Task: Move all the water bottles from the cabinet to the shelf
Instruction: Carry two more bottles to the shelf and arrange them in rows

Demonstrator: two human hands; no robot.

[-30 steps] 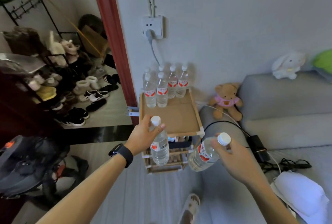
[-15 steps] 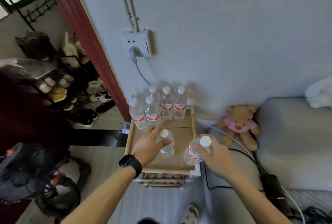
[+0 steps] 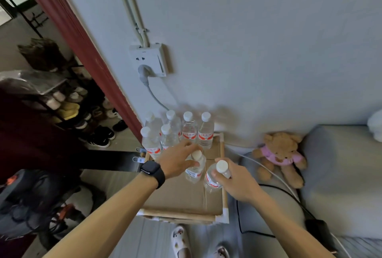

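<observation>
Guessing the left hand [image 3: 179, 161], clutching an upright bottle [image 3: 195, 172], could clip the standing bottles [image 3: 180, 132] just past its knuckles while the right hand [image 3: 237, 182] clamps a tilted bottle [image 3: 213, 179].

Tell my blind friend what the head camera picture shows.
The left hand grips one water bottle and the right hand another bottle, over a wooden shelf where six more bottles stand near the wall. A teddy bear sits to the right.

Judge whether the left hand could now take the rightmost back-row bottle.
Probably not yet: the left hand grips a front bottle. Past it, the bare shelf top before the rightmost bottle leaves the way free.
</observation>
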